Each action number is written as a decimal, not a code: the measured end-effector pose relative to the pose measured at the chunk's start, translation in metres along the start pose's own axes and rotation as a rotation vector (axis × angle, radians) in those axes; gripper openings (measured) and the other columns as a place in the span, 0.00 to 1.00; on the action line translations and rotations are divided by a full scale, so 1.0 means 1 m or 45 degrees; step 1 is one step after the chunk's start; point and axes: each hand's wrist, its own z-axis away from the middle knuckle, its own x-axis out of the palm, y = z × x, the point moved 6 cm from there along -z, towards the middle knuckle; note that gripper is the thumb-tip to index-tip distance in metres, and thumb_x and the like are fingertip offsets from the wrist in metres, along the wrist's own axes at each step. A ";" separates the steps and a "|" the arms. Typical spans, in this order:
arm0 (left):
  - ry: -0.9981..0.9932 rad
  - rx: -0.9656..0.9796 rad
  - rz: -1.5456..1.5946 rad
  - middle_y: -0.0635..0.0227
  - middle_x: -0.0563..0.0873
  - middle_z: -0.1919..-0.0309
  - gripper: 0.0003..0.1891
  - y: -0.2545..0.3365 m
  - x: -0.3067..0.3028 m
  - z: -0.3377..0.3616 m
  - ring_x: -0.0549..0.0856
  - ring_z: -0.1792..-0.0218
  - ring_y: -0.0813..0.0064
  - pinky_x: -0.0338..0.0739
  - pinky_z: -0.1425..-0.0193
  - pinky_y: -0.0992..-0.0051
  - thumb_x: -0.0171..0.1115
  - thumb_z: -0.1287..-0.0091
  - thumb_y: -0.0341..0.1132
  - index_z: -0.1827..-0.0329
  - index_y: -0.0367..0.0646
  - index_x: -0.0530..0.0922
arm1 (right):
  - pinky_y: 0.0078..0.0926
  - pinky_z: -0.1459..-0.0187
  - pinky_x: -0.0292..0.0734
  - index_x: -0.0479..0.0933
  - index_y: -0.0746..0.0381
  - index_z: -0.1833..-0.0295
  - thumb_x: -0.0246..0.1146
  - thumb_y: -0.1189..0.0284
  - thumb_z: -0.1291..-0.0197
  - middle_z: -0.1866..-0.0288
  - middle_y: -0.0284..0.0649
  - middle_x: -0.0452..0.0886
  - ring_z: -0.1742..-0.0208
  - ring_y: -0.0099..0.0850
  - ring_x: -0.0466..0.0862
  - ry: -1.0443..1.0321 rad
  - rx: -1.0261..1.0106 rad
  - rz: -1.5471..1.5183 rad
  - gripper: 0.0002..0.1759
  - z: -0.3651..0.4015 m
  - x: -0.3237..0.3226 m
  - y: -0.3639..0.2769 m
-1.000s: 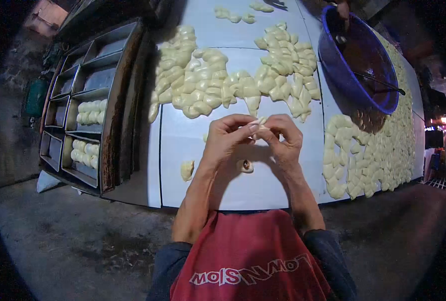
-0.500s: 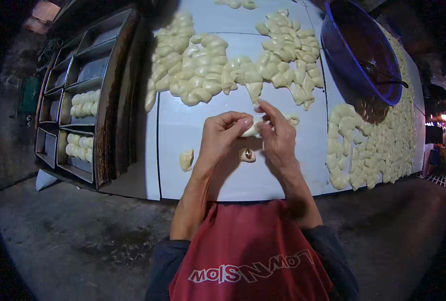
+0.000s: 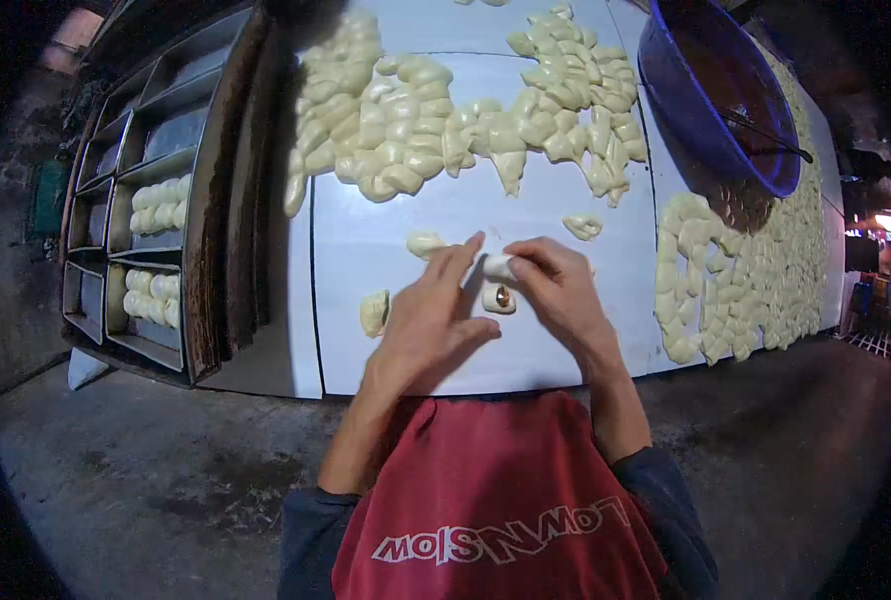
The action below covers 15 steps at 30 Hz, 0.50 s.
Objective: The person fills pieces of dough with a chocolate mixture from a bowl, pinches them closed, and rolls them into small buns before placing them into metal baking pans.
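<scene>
A small white dough piece (image 3: 496, 266) is pinched between the thumb and fingers of my right hand (image 3: 557, 292), just above the table. To its left, my left hand (image 3: 423, 318) has its fingers stretched out and its thumb spread, holding nothing. Between the hands lies a dough piece with a brown, shiny centre (image 3: 499, 299), close to my left thumb. One loose dough lump (image 3: 373, 312) rests left of my left hand, and another lump (image 3: 425, 244) sits beyond its fingers. Farther right is a separate dough lump (image 3: 582, 228).
Large patches of joined dough pieces (image 3: 395, 130) cover the far part of the white table (image 3: 365, 240). More dough (image 3: 735, 290) spreads along the right side beside a blue tub (image 3: 650, 110) with a dark handle in it. At left, a rack of metal tins (image 3: 155, 345) holds dough rolls.
My left hand has let go of the dough piece and moved left and down, its fingers now straight. My right hand has lowered with the piece; two dough lumps behind the hands are now uncovered.
</scene>
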 end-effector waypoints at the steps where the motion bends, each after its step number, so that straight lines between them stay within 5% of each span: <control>1: 0.017 0.011 -0.028 0.53 0.80 0.38 0.53 -0.005 0.009 -0.001 0.85 0.44 0.53 0.83 0.46 0.62 0.83 0.49 0.43 0.19 0.51 0.62 | 0.36 0.52 0.81 0.82 0.67 0.46 0.64 0.72 0.33 0.54 0.48 0.86 0.54 0.39 0.88 0.071 0.114 -0.265 0.14 0.000 -0.001 0.004; 3: 0.128 0.024 -0.037 0.54 0.80 0.40 0.53 -0.012 0.019 -0.005 0.86 0.49 0.54 0.83 0.49 0.62 0.83 0.49 0.45 0.19 0.49 0.62 | 0.36 0.53 0.81 0.82 0.69 0.46 0.63 0.72 0.32 0.52 0.49 0.86 0.55 0.35 0.88 0.116 0.209 -0.560 0.14 -0.002 -0.001 0.012; 7: 0.301 0.119 -0.040 0.55 0.81 0.41 0.52 -0.017 0.019 -0.021 0.87 0.53 0.56 0.83 0.52 0.62 0.82 0.48 0.47 0.20 0.45 0.63 | 0.37 0.52 0.80 0.83 0.67 0.47 0.60 0.67 0.29 0.53 0.48 0.85 0.52 0.41 0.87 -0.243 -0.044 0.458 0.15 -0.011 0.006 -0.012; 11: 0.137 0.180 0.018 0.58 0.82 0.40 0.47 -0.008 0.012 -0.020 0.87 0.53 0.58 0.83 0.51 0.63 0.81 0.47 0.44 0.23 0.45 0.67 | 0.39 0.50 0.80 0.84 0.64 0.47 0.62 0.65 0.30 0.53 0.48 0.84 0.53 0.43 0.86 -0.068 -0.200 0.645 0.15 -0.007 0.002 -0.027; 15: -0.059 0.219 -0.105 0.61 0.82 0.40 0.43 -0.015 0.026 -0.023 0.88 0.51 0.57 0.82 0.48 0.62 0.79 0.44 0.45 0.25 0.46 0.70 | 0.39 0.45 0.80 0.82 0.63 0.44 0.64 0.66 0.30 0.46 0.47 0.84 0.50 0.39 0.87 0.361 0.191 0.250 0.15 0.016 -0.032 -0.023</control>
